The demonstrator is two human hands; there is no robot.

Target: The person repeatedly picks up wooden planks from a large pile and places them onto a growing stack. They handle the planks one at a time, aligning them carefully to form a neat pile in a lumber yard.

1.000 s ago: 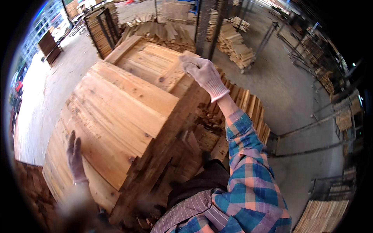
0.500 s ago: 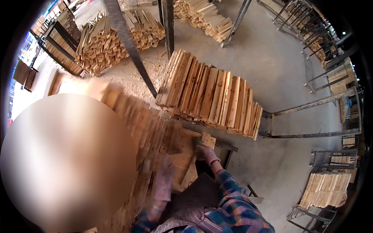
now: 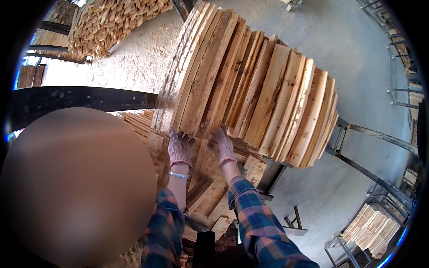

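A grey floor (image 3: 362, 76) spread out beyond the fingers and well off to their right. The largest thing on it was the stack of boards (image 3: 257, 94), which began right at the fingertips and ran away from them, fanning further to the right than to the left; its boards stood side by side with their near ends toward the fingers. Far beyond the fingers, to the upper left, lay a heap of wood (image 3: 118, 24), and a dark bar (image 3: 85, 99) crossed between that heap and the fingers, on their left. Well away to the lower right of the fingers was a small pile of pale boards (image 3: 371, 228). Nearer the body than the fingers, loose planks (image 3: 210, 196) lay at various angles below the wrists. Two checked sleeves, the left sleeve (image 3: 163, 228) and the right sleeve (image 3: 263, 214), came up behind the fingers. The gloved left hand (image 3: 180, 151) was at the stack's near edge, its forefinger apart from the others; whether it pinched a board I cannot tell. The gloved right hand (image 3: 223, 146) was just beside it at the same edge, its fingers bent, their hold unclear. A pale bracelet (image 3: 178, 175) circled the wrist below the left fingers.
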